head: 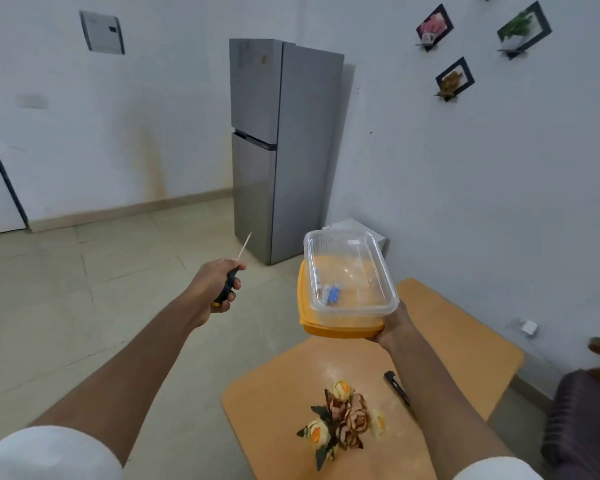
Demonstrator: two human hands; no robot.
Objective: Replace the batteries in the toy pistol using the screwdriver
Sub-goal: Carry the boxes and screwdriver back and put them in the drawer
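Note:
My left hand (212,289) grips a screwdriver (230,279) by its black and yellow handle, the thin shaft pointing up and away over the floor. My right hand (394,329) holds up a clear plastic container (350,275) stacked on an orange lid (340,329), above the table's far part. Small blue and white batteries (331,293) lie inside the container. A dark object (397,388), possibly the toy pistol, lies on the orange table (278,396), partly hidden behind my right forearm.
A bunch of artificial flowers (342,420) stands on the table near me. A grey fridge (281,147) is against the far wall, with a white box (357,225) beside it. A dark chair (586,417) sits at the right. Tiled floor spreads to the left.

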